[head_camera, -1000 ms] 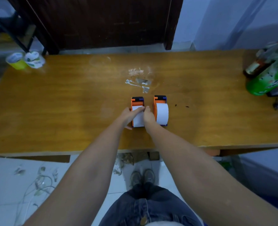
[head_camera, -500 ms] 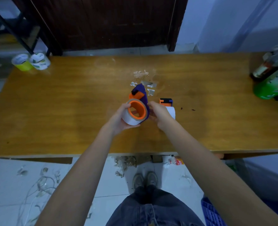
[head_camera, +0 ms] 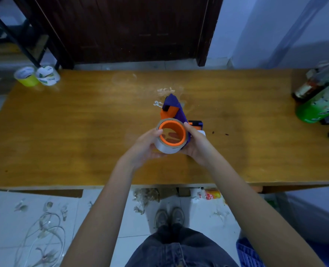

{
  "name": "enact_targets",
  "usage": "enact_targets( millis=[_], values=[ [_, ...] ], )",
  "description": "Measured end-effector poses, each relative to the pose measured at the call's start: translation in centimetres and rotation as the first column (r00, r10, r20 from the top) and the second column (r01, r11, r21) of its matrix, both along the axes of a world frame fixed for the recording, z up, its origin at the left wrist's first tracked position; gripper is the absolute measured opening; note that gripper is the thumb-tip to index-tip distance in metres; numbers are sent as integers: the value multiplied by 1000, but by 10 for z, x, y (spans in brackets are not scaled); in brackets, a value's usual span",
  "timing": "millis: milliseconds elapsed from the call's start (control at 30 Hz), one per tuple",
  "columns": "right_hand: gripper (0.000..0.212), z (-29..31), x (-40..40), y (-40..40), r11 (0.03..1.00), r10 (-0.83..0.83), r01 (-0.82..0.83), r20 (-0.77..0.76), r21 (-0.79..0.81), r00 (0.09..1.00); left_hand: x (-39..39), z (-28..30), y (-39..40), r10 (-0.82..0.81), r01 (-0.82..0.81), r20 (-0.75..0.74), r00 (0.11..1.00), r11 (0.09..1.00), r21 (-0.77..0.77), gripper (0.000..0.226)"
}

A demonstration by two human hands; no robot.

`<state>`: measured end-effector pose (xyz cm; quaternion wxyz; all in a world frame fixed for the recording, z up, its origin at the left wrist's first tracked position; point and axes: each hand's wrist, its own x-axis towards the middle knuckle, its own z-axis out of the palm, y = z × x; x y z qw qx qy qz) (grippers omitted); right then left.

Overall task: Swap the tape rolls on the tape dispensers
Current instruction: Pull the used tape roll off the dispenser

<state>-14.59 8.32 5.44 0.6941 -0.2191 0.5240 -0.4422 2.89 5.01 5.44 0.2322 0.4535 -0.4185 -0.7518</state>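
We look down on a long wooden worktop [head_camera: 63,132] that fills the width of the view, with a dark door [head_camera: 125,27] behind it and pale floor tiles [head_camera: 24,218] below its near edge. At the right end of the worktop stands a cluster of bottles, the biggest a green bottle [head_camera: 321,106] lying tilted. At the far left corner sit two small cups side by side, a yellow cup [head_camera: 25,76] and a white cup [head_camera: 48,75], touching or nearly so.

Our two bare arms reach in from below and meet over the middle of the worktop. The left hand [head_camera: 143,148] is clamped on the tape roll [head_camera: 166,146], thumb on the upper rim and fingers curled beneath. The right hand [head_camera: 196,145] is closed on the lifted dispenser [head_camera: 172,109], an orange and purple one held clear of the worktop and turned so its orange hub [head_camera: 172,133] faces us (the roll still sits around that hub). The dispenser's purple nose points away from us.

Just behind the right hand, the second dispenser [head_camera: 195,124] rests on the worktop, mostly hidden, with a sliver of its white roll [head_camera: 203,132] showing. Small scraps of tape [head_camera: 165,90] lie on the wood beyond.
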Motion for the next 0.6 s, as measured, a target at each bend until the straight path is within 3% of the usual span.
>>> enact_targets(
  millis=[100, 267, 367, 467, 600],
  values=[
    [43, -3, -2, -1, 999, -36, 36, -14, 24, 999, 3, 3, 0, 86, -9, 261, 962, 959, -283, 92],
    [30, -2, 3, -2, 1000, -10, 9, -63, -6, 998, 3, 3, 4, 55, 218, 386, 921, 748, -627, 126],
    [23, -3, 6, -3, 1000, -3, 1, -94, -29, 996, 1, -1, 0, -20, 410, 517, 856, 635, -654, 132],
    [25, -4, 6, -4, 999, -4, 0, -99, -39, 995, -3, -4, 0, 40, 359, 510, 859, 663, -657, 129],
    [33, -4, 4, -8, 999, 19, -21, -94, -23, 995, -4, -9, 1, 102, 280, 439, 893, 639, -717, 108]
  ],
)
